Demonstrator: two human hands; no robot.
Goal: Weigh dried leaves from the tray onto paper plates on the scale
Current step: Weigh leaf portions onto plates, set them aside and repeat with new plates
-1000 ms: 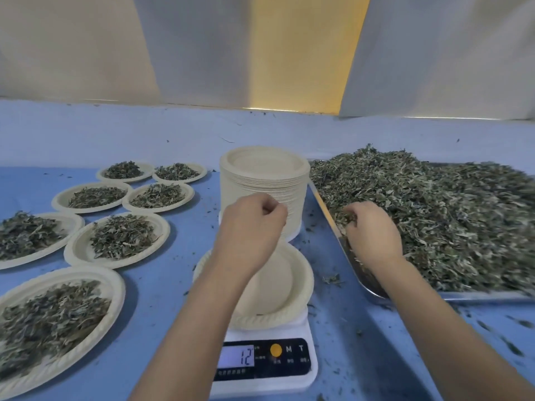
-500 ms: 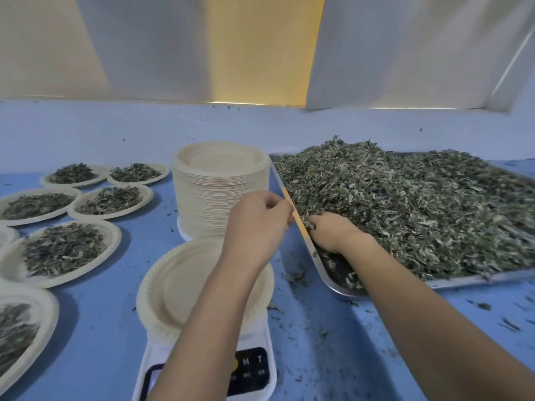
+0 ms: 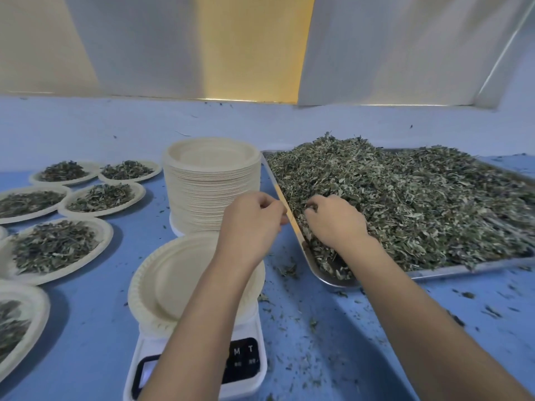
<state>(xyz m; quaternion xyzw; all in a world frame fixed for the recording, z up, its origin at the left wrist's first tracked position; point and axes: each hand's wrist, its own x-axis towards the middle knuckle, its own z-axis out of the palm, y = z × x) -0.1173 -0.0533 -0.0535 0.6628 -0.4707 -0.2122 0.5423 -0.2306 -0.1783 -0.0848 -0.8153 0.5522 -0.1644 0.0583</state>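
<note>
where the dried leaves (image 3: 405,204) heap in the tray (image 3: 463,269), the right hand (image 3: 333,221) curls its fingers into them at the near-left corner; the left hand (image 3: 249,224), curled on nothing visible, hovers over the bare paper plate (image 3: 162,285) on the scale (image 3: 249,371).

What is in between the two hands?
The head view shows the tray: its shiny side rim runs between the left hand and the right hand, which digs into the dried leaves.
</note>
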